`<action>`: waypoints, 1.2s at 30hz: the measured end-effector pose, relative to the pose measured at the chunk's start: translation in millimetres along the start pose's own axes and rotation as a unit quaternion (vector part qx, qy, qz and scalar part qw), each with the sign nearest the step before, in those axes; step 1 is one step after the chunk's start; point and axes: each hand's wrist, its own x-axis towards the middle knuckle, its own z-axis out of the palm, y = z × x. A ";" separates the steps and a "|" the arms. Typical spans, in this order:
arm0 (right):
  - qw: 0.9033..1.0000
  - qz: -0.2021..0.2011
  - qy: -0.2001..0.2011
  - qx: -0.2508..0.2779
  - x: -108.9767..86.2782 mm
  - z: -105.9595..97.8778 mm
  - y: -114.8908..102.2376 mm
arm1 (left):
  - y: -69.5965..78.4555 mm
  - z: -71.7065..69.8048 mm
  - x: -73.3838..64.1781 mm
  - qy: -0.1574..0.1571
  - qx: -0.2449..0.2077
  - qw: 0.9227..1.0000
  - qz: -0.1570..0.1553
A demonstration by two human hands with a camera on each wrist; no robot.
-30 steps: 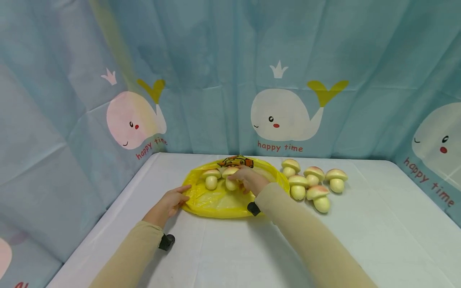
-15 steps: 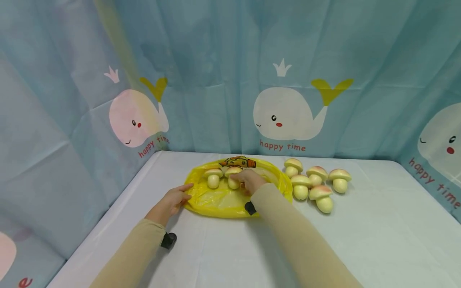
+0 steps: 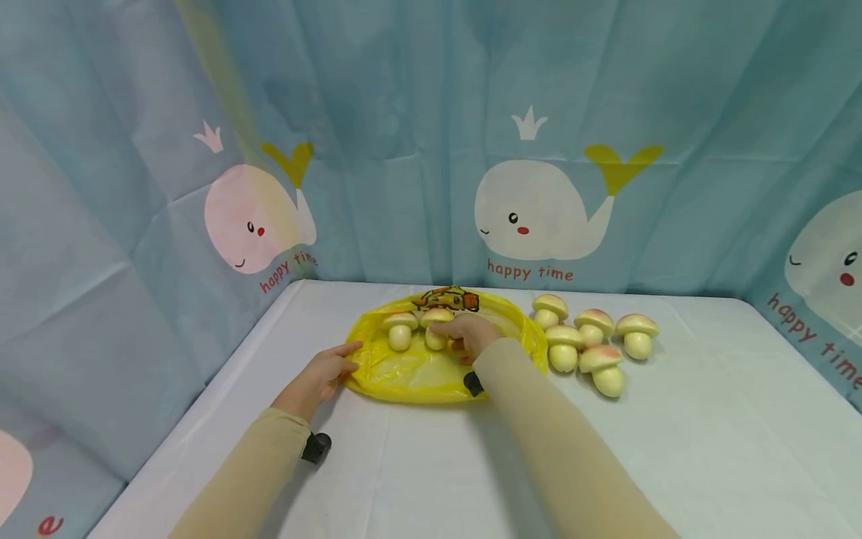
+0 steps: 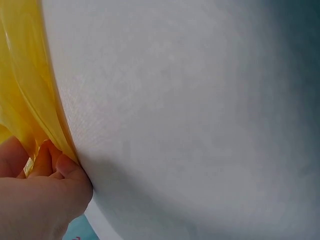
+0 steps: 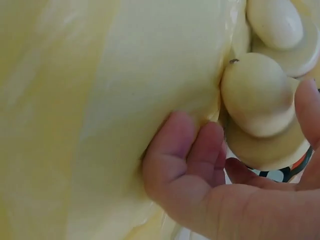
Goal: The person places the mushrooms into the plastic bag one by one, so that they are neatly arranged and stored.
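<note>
1. The yellow plastic bag (image 3: 417,393) lies spread on the tabletop (image 3: 417,471), and the left toy mushroom (image 3: 399,340) is already inside, touched by neither hand.
2. The right toy mushroom (image 3: 435,317) is also inside; the right hand (image 3: 474,337) has thumb and fingers partly closed around it, how firmly I cannot tell.
3. The left hand (image 3: 325,374) pinches the bag's left edge.
4. Five other toy mushrooms (image 3: 563,353) remain outside, just right of the bag; so I judge this stage as early.

The yellow bag (image 3: 404,374) is open. Inside, a left mushroom (image 3: 400,335) and a right mushroom (image 3: 435,341), cream with pink-tinged caps, sit side by side. Five similar mushrooms (image 3: 594,331) cluster right of the bag.
</note>
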 end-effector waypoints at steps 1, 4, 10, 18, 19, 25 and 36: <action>1.000 0.002 -0.003 0.005 1.4 -0.6 0.2 | 0.3 0.1 0.3 0.000 0.001 1.000 0.000; 1.000 0.009 -0.010 0.018 1.1 -2.0 0.1 | 0.5 0.2 0.8 0.003 0.003 1.000 -0.004; 1.000 -0.008 -0.025 0.008 -3.9 -4.6 2.0 | -0.4 0.6 1.2 0.006 0.005 1.000 -0.007; 0.999 -0.018 -0.029 0.015 -1.8 -5.3 5.3 | 0.1 0.5 2.0 0.004 0.003 1.000 -0.007; 0.999 -0.017 -0.028 0.018 -1.3 -5.2 5.4 | 0.0 0.3 2.2 0.004 0.004 1.000 -0.008; 0.999 -0.012 -0.038 0.033 -4.2 -7.4 5.7 | 0.4 -0.9 0.5 0.000 0.006 1.000 -0.009; 0.998 -0.026 -0.048 0.031 -4.4 -8.5 6.6 | 0.8 0.0 0.2 0.001 0.001 1.000 -0.006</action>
